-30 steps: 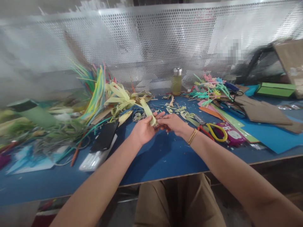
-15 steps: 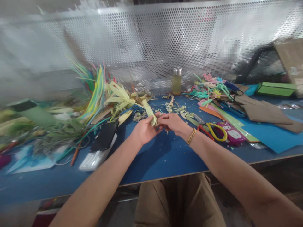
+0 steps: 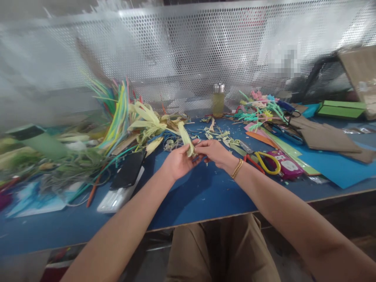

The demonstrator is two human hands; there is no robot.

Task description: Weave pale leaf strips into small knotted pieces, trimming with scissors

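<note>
My left hand (image 3: 179, 161) is closed around the lower part of a pale yellow-green corn husk piece (image 3: 184, 135), whose upper end leans up and to the left. My right hand (image 3: 216, 151), with a gold bracelet at the wrist, has its fingertips pinched at the husk's lower end; exactly what lies between them is hidden. Beyond my left hand lies a heap of pale husks (image 3: 148, 119). Scattered husk scraps (image 3: 223, 137) lie past my right hand. Close to the right wrist rest scissors (image 3: 268, 162) with yellow and red handles.
On the left are a black phone (image 3: 128, 170) on a white box, tangled grey-green strands (image 3: 79, 162) and colourful pipe cleaners (image 3: 119, 113). A lidded bottle (image 3: 218, 101) stands by the perforated metal panel (image 3: 199, 43). Rightward lie a magenta packet (image 3: 289, 166), brown cardboard (image 3: 326, 137) and blue sheets (image 3: 337, 172).
Both hands keep nearly the same hold on the husk, with only slight finger movement. The whole view has shifted very slightly.
</note>
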